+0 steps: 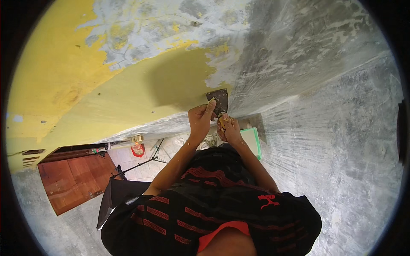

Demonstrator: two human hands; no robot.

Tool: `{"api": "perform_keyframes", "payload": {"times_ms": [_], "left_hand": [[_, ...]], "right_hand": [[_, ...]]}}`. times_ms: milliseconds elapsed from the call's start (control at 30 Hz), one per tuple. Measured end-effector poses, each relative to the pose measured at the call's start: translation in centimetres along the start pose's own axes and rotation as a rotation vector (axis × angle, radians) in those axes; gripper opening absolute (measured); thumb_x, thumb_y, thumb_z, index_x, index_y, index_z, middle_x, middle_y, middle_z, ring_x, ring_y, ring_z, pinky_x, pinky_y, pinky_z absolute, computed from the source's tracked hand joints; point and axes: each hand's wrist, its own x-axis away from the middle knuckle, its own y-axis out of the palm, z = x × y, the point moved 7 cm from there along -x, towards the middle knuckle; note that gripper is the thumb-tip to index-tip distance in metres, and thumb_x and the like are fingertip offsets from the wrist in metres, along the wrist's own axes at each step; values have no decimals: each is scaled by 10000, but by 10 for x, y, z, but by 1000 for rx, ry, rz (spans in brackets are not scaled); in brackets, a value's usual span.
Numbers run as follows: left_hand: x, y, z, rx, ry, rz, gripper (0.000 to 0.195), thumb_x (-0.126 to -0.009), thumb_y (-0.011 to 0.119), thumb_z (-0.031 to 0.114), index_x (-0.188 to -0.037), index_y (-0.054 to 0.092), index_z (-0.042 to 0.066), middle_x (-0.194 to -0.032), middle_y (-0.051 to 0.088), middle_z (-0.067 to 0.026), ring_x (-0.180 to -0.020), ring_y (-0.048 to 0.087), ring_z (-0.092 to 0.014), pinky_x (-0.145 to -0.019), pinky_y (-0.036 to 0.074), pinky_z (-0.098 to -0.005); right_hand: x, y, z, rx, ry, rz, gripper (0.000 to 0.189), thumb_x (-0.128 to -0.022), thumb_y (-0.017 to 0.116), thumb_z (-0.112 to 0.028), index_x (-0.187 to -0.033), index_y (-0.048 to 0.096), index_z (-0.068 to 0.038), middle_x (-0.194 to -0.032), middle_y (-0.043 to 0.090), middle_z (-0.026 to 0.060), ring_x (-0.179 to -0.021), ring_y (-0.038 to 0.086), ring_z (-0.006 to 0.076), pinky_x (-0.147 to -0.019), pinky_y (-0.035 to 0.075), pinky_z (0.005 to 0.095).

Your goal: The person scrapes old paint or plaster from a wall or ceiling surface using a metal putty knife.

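Note:
My right hand grips the yellowish handle of a wide putty knife, its dark blade pointing up toward the wall. Crumbs of paint cling to the blade and to my right fingers. My left hand pinches the blade's left side, the thumb lying on its face with a bit of yellow paint at the tip. Behind the blade is the wall, partly covered in yellow paint and partly bared to patchy grey-white plaster. Whether the blade touches the wall I cannot tell.
A bare grey wall rises close on the right. Down by my right forearm stands a green-rimmed white panel or container. On the left are a black light stand with a softbox, a wooden door and a red object.

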Motion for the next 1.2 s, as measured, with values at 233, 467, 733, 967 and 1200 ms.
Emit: {"api": "perform_keyframes", "payload": {"times_ms": [233,467,733,967,1200], "left_hand": [[-15,6,27,-6,111,50,378,-1005,724,254,-733,709,-8,-618,614,3,-580,529,-54,-543,404,-241],[-8,5,21,70,150,96,371,-994,739,232,-712,687,-5,-612,587,16,-586,514,-44,-539,399,-246],[-13,10,59,44,166,97,458,-995,738,287,-641,649,10,-568,561,25,-549,484,-39,-517,364,-243],[-2,6,17,-13,92,53,452,-989,746,290,-651,667,1,-568,583,3,-537,505,-51,-514,383,-243],[-4,11,49,-47,111,55,429,-1012,714,251,-660,653,12,-593,592,-3,-554,515,-64,-541,398,-253]], "right_hand": [[-30,-18,-10,52,-85,161,427,-1115,459,-399,-897,583,-53,-607,520,9,-455,440,85,-402,322,254],[-24,-5,-13,14,-172,30,491,-1112,447,-457,-837,574,-70,-576,493,0,-445,406,79,-387,284,261],[-15,13,-40,-19,-87,70,508,-1090,470,-513,-829,552,-85,-561,480,-3,-434,421,83,-381,290,259],[-7,-4,8,-105,7,55,511,-1083,480,-522,-841,553,-77,-570,488,-4,-401,410,78,-341,269,256],[-5,3,-17,-23,21,172,485,-1098,469,-480,-845,572,-79,-615,523,-5,-455,456,52,-384,327,239]]}}
